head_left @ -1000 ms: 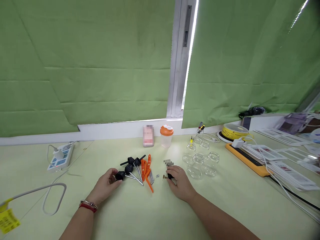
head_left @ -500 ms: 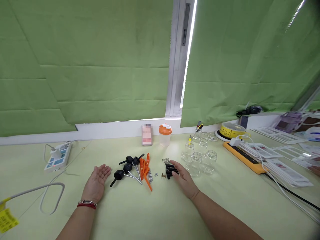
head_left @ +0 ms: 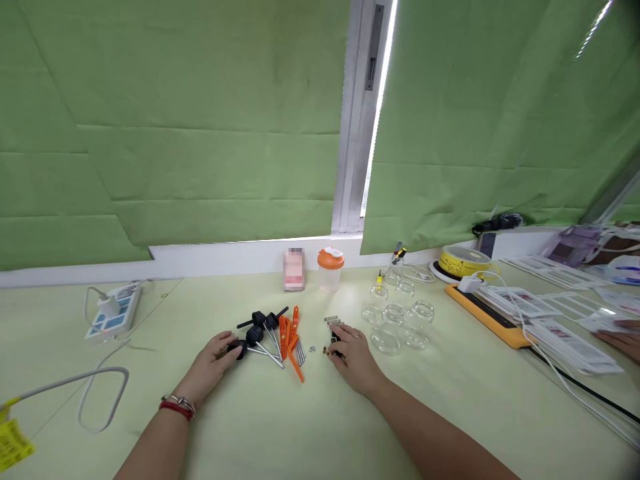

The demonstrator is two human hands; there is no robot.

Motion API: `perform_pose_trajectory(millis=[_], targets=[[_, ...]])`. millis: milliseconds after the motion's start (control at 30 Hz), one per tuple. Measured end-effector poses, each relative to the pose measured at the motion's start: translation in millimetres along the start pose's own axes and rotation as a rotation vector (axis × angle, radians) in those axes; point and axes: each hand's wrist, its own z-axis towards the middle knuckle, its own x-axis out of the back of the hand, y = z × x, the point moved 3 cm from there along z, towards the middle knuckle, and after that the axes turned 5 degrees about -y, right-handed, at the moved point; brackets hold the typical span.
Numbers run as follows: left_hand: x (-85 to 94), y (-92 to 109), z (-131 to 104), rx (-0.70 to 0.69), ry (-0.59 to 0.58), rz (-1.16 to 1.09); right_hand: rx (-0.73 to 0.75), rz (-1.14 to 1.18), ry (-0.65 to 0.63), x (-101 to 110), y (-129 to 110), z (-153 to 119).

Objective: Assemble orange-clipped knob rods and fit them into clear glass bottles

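My left hand (head_left: 213, 365) has its thumb and fingers closed round the nearest black knob-like part (head_left: 239, 348). Other black parts (head_left: 255, 335) with stems lie just beyond, among thin metal rods (head_left: 271, 359). Orange handles (head_left: 284, 337) are bunched right of them. My right hand (head_left: 356, 360) is curled over the small black pieces (head_left: 335, 338), covering most of them; its fingertips are partly hidden. Springs (head_left: 331, 321) lie just past its fingers. Tiny brass-coloured pieces (head_left: 325, 351) and small silver pieces (head_left: 312, 349) sit between the hands.
Several clear glass jars (head_left: 386, 340) stand right of my right hand, with screwdrivers (head_left: 399, 254) behind. An orange-lidded cup (head_left: 330, 270) and a box (head_left: 294, 270) stand at the back. Power strips (head_left: 117, 311) and cables lie at both sides. Another person's hand (head_left: 623, 340) rests far right.
My left hand has turned from palm up to palm down and moved right onto the black knob-like part. My right hand has shifted slightly left and curled over the small black pieces.
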Motion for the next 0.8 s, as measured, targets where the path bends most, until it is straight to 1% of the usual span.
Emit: perform_pose_trajectory(millis=[100, 200, 267, 367, 467, 667, 800], targets=[[1.9, 4.7, -4.7, -0.025, -0.043, 0.027, 0.014, 0.021, -0.007, 2.0, 2.9, 2.3], [4.3, 8.2, -8.9, -0.013, -0.129, 0.007, 0.029, 0.055, -0.028, 4.4, 4.8, 4.2], [6.7, 10.2, -10.6, -0.013, -0.165, -0.004, 0.032, 0.079, -0.044, 5.4, 5.5, 4.6], [9.7, 12.8, -11.3, -0.061, -0.190, -0.024, 0.036, 0.101, -0.044, 6.3, 5.8, 3.8], [9.3, 14.5, -11.9, -0.103, -0.227, -0.096, 0.047, 0.113, -0.033, 6.9, 5.7, 2.8], [6.9, 17.7, -14.2, -0.095, -0.237, -0.245, 0.045, 0.122, -0.032, 8.1, 4.6, 1.8], [9.7, 17.1, -15.0, -0.097, -0.277, -0.207, 0.042, 0.106, -0.041, 6.8, 3.5, 1.9]])
